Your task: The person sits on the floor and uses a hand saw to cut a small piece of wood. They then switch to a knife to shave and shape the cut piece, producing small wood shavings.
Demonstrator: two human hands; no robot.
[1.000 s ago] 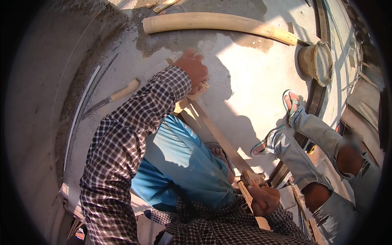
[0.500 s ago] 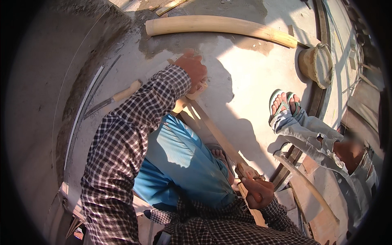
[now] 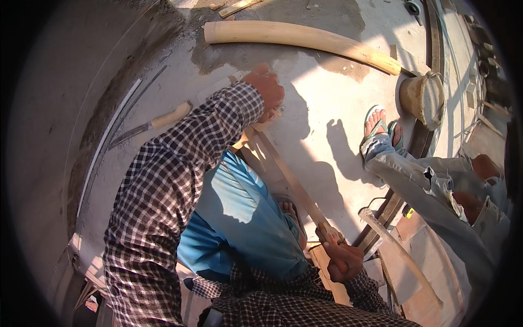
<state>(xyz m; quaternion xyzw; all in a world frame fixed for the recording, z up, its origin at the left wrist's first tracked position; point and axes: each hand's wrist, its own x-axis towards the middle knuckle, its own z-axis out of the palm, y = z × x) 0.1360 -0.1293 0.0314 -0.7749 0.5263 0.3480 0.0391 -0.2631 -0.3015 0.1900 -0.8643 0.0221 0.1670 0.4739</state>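
We see a long, thin wooden strip (image 3: 289, 180) running slantwise across the concrete floor (image 3: 327, 92), from the far middle of the scene down to the near right. It is flat, pale and straight-edged. Our left hand (image 3: 267, 92) lies at its far end, fingers bent down over the wood there and pressing on it; how tightly they close we cannot tell. Our right hand (image 3: 340, 259) is curled shut around the near end of the strip, just above a flat wooden board (image 3: 327, 272) at our lap.

Both our sleeves are checked cloth, and a blue garment (image 3: 239, 218) covers our knee just left of the strip. The floor right of the strip is bare, sunlit concrete, rough and stained, with open room up to another person's feet in green sandals (image 3: 378, 125). That person's grey trouser leg (image 3: 425, 191) stretches toward the near right.

Far off lies a thick, smooth, pale bamboo pole (image 3: 305, 38), gently curved, well apart from the strip. Its right end is near a round wooden block (image 3: 425, 98). To the left a knife with a pale wooden handle (image 3: 150, 125) rests on the floor, near the curved edge where the concrete meets a darker wall. A curved dark rail (image 3: 430, 65) borders the floor on the right.
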